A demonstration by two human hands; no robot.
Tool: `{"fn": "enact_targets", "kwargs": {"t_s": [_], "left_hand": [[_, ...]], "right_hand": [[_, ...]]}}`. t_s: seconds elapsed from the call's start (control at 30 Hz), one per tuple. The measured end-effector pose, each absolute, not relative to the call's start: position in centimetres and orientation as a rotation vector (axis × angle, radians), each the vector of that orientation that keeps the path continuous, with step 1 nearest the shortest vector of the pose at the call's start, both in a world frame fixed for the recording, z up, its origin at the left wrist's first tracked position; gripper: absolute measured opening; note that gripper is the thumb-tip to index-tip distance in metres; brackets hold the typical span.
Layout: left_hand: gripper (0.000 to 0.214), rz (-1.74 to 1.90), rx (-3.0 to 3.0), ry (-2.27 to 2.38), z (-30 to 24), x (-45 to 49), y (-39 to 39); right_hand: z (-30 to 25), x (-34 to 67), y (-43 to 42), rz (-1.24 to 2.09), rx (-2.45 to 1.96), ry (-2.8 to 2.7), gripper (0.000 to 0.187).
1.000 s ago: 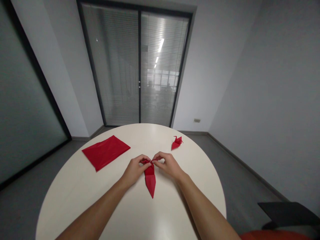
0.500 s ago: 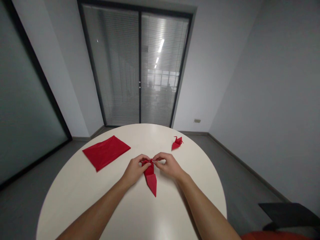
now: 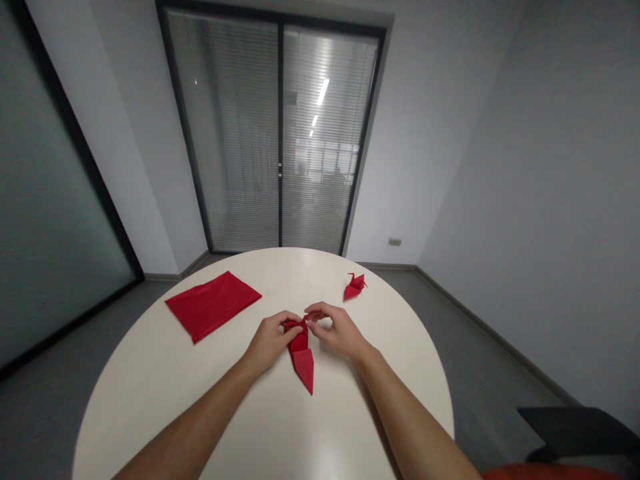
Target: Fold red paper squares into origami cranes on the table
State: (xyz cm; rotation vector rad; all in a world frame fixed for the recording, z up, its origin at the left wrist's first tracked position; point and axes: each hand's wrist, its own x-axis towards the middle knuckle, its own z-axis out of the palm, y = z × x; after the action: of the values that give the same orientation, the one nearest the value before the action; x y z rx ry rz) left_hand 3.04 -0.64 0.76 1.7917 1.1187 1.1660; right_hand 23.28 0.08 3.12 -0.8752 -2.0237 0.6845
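Note:
A partly folded piece of red origami paper point(image 3: 303, 365) lies near the middle of the round white table, its long point aimed toward me. My left hand point(image 3: 270, 341) grips its far left side, thumb on top and fingers behind. At the paper's small far tip, my right hand point(image 3: 337, 328) is curled, with thumb and forefinger loosely around that tip. The fingers cover part of the upper folds. Beyond my right hand stands a finished red paper crane point(image 3: 355, 287).
A flat stack of red paper sheets point(image 3: 213, 305) lies at the table's left. The round white table point(image 3: 260, 433) curves away on both sides. At lower right is a black and orange chair point(image 3: 580, 430). Behind the table stands a glass partition with blinds point(image 3: 320, 200).
The right hand's fingers have lifted slightly and loosened at the paper's tip. My left hand and the folded paper have barely moved.

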Motion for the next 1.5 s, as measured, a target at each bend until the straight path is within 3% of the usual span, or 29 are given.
{"fn": "enact_targets", "kwargs": {"t_s": [0.27,0.73,1.13,1.5], "left_hand": [[0.015,1.133,1.800,1.132,1.1,3.2,-0.7],[0.016,1.146,1.800,1.108,1.2,3.2,-0.8],[0.013,1.152,1.805,1.134,1.3,3.3,-1.0],[0.016,1.190,1.758,1.110,0.8,3.5,-0.8]], "right_hand": [[3.4,23.4,0.2,0.618,-0.885,-2.069,0.016],[3.0,23.6,0.3,0.681,-0.919,-2.088,0.019],[3.3,23.5,0.3,0.813,-0.895,-2.023,0.009],[1.6,23.2,1.1,1.010,-0.918,-1.886,0.020]]}}
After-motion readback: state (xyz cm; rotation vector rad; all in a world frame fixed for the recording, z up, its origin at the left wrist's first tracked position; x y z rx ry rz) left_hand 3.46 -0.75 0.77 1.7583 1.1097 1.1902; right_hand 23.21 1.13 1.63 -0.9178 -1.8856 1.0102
